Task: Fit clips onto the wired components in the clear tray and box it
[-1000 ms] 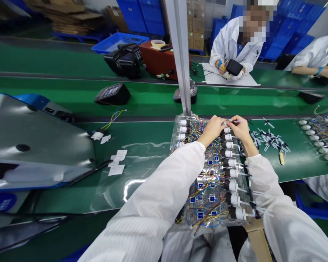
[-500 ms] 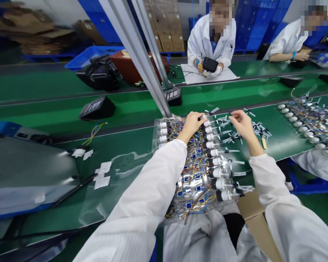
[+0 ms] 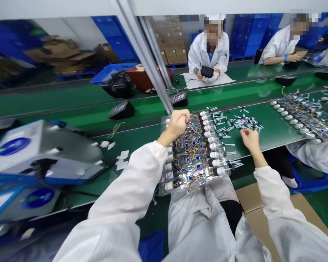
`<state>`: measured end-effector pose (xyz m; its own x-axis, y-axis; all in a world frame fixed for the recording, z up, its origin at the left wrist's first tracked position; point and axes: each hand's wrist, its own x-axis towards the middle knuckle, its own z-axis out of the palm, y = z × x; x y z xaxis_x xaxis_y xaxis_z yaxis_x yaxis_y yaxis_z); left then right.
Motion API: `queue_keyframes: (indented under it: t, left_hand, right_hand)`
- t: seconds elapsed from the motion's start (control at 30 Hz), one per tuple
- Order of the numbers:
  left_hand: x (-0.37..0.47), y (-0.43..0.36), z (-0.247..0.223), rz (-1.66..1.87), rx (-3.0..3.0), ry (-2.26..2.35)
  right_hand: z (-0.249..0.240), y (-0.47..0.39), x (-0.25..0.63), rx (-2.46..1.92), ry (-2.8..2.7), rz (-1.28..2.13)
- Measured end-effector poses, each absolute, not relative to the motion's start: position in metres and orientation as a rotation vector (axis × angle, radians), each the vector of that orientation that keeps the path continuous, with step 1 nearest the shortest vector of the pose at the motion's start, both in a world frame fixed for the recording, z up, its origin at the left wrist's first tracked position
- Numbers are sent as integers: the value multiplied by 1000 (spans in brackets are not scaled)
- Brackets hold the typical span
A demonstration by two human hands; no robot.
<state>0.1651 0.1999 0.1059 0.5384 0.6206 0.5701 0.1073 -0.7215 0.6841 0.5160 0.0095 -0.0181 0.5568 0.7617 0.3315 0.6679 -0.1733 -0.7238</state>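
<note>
A clear plastic tray [image 3: 199,181] lies before me, with white-and-black cylindrical parts [image 3: 214,154] in a column down each side. Small blue circuit boards and tangled coloured wires [image 3: 192,154] fill its middle. My left hand [image 3: 179,122] is curled closed above the far end of the left column; whatever its fingers hold is hidden. Right of the tray, my right hand [image 3: 250,140] has its fingers pinched together at the near edge of a pile of small black pieces with pale strips [image 3: 246,122]. What they grip is too small to tell. Similar strips stick out from the right column.
Another loaded tray [image 3: 297,116] lies farther right on the green bench. A metal machine [image 3: 68,149] and white paper scraps [image 3: 122,160] are to the left. A metal post [image 3: 144,47] rises behind the tray. Two co-workers in white coats [image 3: 209,51] sit across the line.
My left hand has moved from the right column to the left column and curled up. My right hand has drawn nearer to me, to the pile's near edge. The view has shifted.
</note>
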Motion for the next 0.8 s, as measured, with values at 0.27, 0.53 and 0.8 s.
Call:
queue_keyframes:
  t: [0.27,0.53,0.8]
  left_hand:
    - [37,-8,65,1010,1711,614]
    - [7,-69,25,1165,1631,975]
    - [-19,-80,-10,1269,1064,1191]
  right_hand:
    - [67,-76,387,-1422,-1292,480]
    - [68,-63,226,-885,-2119,896]
    - [45,-26,202,-949,-2402,575]
